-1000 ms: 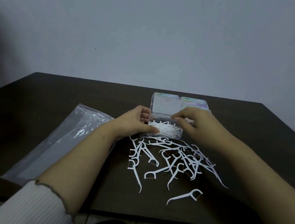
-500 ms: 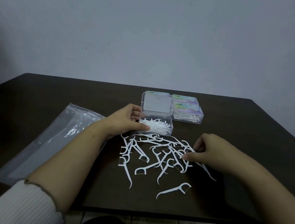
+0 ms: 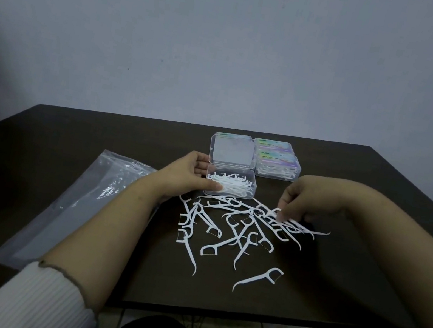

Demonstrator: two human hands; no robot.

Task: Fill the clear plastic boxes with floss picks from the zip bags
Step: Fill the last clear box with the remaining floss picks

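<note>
While my left hand [image 3: 192, 177] holds the open box [image 3: 230, 186], my right hand [image 3: 304, 201] pinches white floss picks [image 3: 239, 225] mid-table [image 3: 98, 137].

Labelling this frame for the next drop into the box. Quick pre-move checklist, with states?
1. Open box steadied: ok, left hand holds its left end, thumb on the front rim.
2. Lid out of the way: ok, it stands folded back behind the box.
3. Picks in grasp: ok, right hand pinches floss picks at the right side of the loose pile.
4. Room left in the box: ok, picks lie below the rim.
5. Number of picks pinched: cannot tell.
6. Path from pile to box: ok, nothing lies between them; the closed filled boxes sit behind on the right.
</note>
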